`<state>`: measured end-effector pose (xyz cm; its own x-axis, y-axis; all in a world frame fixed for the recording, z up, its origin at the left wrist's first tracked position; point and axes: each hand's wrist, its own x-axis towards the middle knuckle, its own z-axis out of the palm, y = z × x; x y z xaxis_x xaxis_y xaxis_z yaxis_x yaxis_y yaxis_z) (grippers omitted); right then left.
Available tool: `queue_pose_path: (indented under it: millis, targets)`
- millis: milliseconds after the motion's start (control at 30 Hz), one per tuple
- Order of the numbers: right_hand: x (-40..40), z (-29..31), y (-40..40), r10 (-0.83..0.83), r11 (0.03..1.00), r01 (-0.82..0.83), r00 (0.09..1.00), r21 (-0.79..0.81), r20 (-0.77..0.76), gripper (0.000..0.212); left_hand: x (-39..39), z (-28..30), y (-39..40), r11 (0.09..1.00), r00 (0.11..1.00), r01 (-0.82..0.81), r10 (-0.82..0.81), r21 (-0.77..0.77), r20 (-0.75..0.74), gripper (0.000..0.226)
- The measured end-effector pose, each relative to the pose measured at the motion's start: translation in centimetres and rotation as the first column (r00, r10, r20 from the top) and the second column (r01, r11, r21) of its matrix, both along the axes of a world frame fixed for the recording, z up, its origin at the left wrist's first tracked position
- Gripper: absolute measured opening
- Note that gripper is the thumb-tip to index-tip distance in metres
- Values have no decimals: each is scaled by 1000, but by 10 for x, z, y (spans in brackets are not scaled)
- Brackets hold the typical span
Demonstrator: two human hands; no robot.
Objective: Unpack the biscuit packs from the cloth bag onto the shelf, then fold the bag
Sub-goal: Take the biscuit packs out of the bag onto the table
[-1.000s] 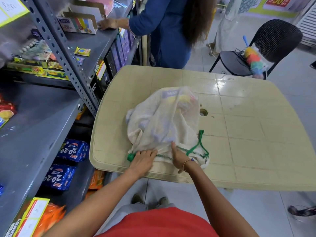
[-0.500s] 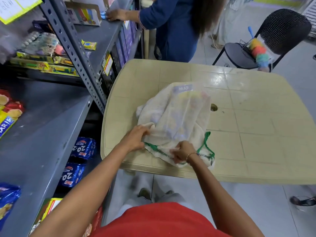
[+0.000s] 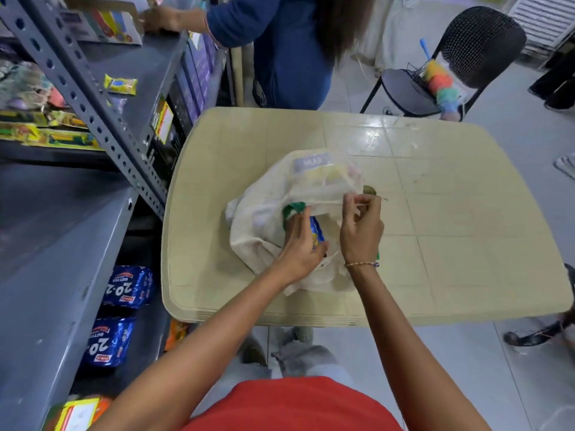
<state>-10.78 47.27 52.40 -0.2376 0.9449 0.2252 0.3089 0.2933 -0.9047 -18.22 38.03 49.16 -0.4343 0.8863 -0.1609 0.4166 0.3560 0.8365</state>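
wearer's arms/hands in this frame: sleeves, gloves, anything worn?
Both forearms are bare, with no sleeves in view and no gloves. The left hand shows no jewellery or markings. The right hand has a thin beaded bracelet at the wrist, mostly gold-toned beads with a few darker coloured ones at its outer end. No rings can be made out. A red top shows at the bottom edge.

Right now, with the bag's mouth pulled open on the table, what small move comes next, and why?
Probably draw the blue pack out toward the grey shelf. The left hand already reaches into the cloth bag and seems to grip that pack, while the right hand holds the bag's upper edge up, so the opening looks clear. More packs show faintly through the cloth, so folding should wait.
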Motion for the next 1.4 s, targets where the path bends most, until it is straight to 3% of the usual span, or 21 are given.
queue_pose_path:
  millis: [67,133,233,300,400,500,633,733,800,833,867,933,967,1000,1067,1133,1200,1300,1400]
  targets:
    - [-8,-7,0,55,995,-56,998,79,11,20,-5,6,6,993,962,-105,117,60,-247,76]
    - [-17,-17,4,70,977,-77,997,199,46,26,-12,7,10,975,850,-218,211,43,-483,70]
    - [-26,-32,15,90,909,-188,960,373,266,12,-41,8,10,932,742,-360,257,-45,-620,64]
    - [-32,-40,28,70,856,-309,864,414,499,15,-67,7,10,912,715,-399,243,-97,-656,66]
    - [-44,-48,54,69,899,-367,657,239,750,43,-110,6,15,903,742,-381,170,-200,-648,74]
    - [-59,-52,94,114,933,-351,494,78,862,58,-145,1,27,883,702,-340,9,-323,-713,91]
    - [-76,-55,138,255,937,-332,446,-106,858,61,-166,-13,48,816,707,-278,-183,-506,-683,103]
    - [-86,-51,158,470,876,-351,467,-331,749,64,-172,-21,59,796,886,-168,-137,-581,-444,85]
    - [-88,-41,162,503,855,-389,460,-343,732,61,-174,-24,52,841,954,-133,-34,-525,-297,75]
    - [-87,-36,160,484,858,-408,440,-312,756,57,-173,-23,46,859,947,-155,-11,-488,-320,70]
    - [-86,-30,154,448,868,-418,420,-270,789,51,-168,-21,40,876,909,-209,10,-435,-417,64]
    - [-82,-23,131,390,868,-456,386,-195,836,38,-146,-18,32,916,733,-347,130,-202,-668,51]
    - [-81,-22,114,407,843,-504,372,-186,834,34,-130,-17,30,934,668,-355,223,-41,-710,43]
    - [-80,-23,97,438,813,-552,367,-187,821,34,-113,-16,31,947,668,-311,278,81,-690,36]
    - [-81,-29,67,501,756,-620,342,-210,795,36,-90,-19,31,974,810,-201,224,102,-542,27]
    - [-80,-39,48,545,732,-631,316,-257,777,34,-82,-30,25,976,902,-185,124,-111,-413,32]
    - [-75,-50,39,593,764,-555,400,-330,699,45,-89,-41,9,958,893,-192,81,-212,-443,48]
    - [-64,-61,35,651,750,-374,560,-545,512,77,-102,-49,-15,959,890,-202,95,-199,-446,67]
    - [-59,-74,27,620,697,-223,665,-681,417,79,-106,-55,-37,937,934,-273,205,-218,-292,87]
